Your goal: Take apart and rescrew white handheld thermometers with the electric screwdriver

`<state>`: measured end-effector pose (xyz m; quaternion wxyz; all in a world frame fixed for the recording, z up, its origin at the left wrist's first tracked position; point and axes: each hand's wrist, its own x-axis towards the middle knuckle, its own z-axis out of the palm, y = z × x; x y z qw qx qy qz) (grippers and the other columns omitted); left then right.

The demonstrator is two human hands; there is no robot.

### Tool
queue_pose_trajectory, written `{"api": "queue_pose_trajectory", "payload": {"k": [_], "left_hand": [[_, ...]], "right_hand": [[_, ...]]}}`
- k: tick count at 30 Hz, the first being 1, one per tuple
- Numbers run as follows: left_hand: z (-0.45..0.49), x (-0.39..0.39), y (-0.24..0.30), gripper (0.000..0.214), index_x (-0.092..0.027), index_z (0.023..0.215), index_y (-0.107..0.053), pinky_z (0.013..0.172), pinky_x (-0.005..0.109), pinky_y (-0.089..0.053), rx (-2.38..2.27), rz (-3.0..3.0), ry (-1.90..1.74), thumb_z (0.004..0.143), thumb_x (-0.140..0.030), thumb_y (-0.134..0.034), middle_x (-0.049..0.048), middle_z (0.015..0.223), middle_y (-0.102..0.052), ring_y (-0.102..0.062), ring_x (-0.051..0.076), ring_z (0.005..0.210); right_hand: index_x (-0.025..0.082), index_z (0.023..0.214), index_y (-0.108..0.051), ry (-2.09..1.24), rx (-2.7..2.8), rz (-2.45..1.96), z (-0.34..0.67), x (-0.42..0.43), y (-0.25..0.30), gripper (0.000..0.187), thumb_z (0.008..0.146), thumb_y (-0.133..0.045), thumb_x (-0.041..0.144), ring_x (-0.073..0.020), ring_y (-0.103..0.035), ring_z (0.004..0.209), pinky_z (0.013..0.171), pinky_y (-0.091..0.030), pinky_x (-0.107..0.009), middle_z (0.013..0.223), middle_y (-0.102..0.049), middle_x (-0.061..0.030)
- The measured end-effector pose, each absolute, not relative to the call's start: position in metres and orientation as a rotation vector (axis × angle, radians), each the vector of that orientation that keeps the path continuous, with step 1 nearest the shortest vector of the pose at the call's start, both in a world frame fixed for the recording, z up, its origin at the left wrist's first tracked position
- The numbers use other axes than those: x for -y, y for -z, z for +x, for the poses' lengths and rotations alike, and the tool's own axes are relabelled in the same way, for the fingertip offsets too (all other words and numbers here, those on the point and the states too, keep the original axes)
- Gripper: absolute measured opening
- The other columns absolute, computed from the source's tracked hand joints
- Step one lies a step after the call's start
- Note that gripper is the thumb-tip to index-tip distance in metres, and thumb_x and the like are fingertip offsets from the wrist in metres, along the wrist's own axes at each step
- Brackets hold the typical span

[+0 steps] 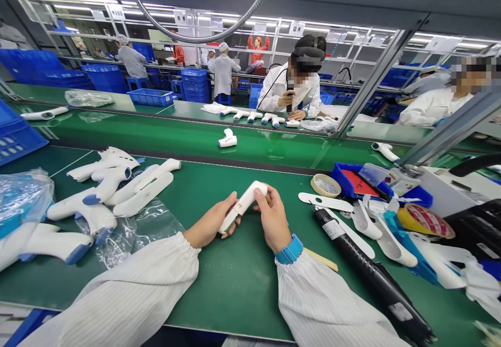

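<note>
Between my two hands, above the green table, is a white plastic device casing (pixel 247 199), long and bent at its upper end. A strip of green circuit board shows along its lower end. My left hand (pixel 219 216) is closed round that lower end, with the fingers partly hidden behind it. At the upper end, my right hand (pixel 273 214) grips the casing between thumb and fingers. Left of my hands lie several white gun-shaped devices with blue ends (pixel 92 208) and long white casing pieces (pixel 144 193), beside clear plastic bags (pixel 129 235).
To the right lie a black electric screwdriver (pixel 362 266), white shell parts (pixel 391 240), a tape roll with screws inside (pixel 325 185) and a blue tray (pixel 346 180). A green conveyor (pixel 176 138) carries a white device (pixel 227 138). A co-worker (pixel 293 83) sits across it.
</note>
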<state>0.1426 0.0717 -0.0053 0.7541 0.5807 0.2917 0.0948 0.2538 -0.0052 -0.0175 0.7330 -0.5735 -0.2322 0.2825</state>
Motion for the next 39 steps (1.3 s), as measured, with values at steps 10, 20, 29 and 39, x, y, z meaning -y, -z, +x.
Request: {"api": "queue_pose_trajectory", "payload": {"k": [10, 20, 29, 39], "left_hand": [[0.14, -0.08, 0.0, 0.037, -0.013, 0.074, -0.053, 0.026, 0.016, -0.026, -0.687, 1.214, -0.124, 0.084, -0.046, -0.041, -0.0012, 0.054, -0.053, -0.04, 0.006, 0.031], [0.137, -0.081, 0.001, 0.039, -0.014, 0.082, -0.054, 0.028, 0.016, -0.03, -0.513, 0.98, 0.019, 0.088, -0.047, -0.034, -0.0007, 0.057, -0.052, -0.043, 0.007, 0.036], [0.135, -0.075, -0.002, 0.047, -0.017, 0.089, -0.054, 0.023, 0.015, -0.026, -0.382, 0.883, 0.099, 0.085, -0.057, -0.03, -0.0068, 0.048, -0.042, -0.035, 0.005, 0.027], [0.135, -0.065, -0.004, 0.047, -0.017, 0.083, -0.054, 0.022, 0.014, -0.022, -0.451, 0.992, 0.001, 0.08, -0.061, -0.038, -0.0081, 0.045, -0.04, -0.032, 0.004, 0.025]], "right_hand": [[0.018, 0.094, -0.051, -0.647, 0.463, -1.244, 0.251, 0.004, 0.016, 0.034, 0.07, -0.064, 0.039, -0.0167, -0.058, 0.081, 0.064, -0.049, -0.028, 0.09, -0.062, -0.0029], [0.019, 0.095, -0.052, -0.709, 0.441, -1.184, 0.253, 0.004, 0.02, 0.034, 0.071, -0.063, 0.04, -0.0146, -0.056, 0.074, 0.058, -0.047, -0.026, 0.088, -0.061, -0.0017], [0.022, 0.112, -0.048, -0.825, 0.514, -1.08, 0.246, 0.008, 0.013, 0.044, 0.074, -0.06, 0.042, -0.0118, -0.05, 0.062, 0.057, -0.043, -0.027, 0.099, -0.062, -0.0049], [0.024, 0.106, -0.044, -0.846, 0.565, -1.015, 0.241, 0.011, 0.006, 0.039, 0.075, -0.059, 0.041, -0.0126, -0.053, 0.062, 0.05, -0.042, -0.026, 0.097, -0.063, -0.0036]]}}
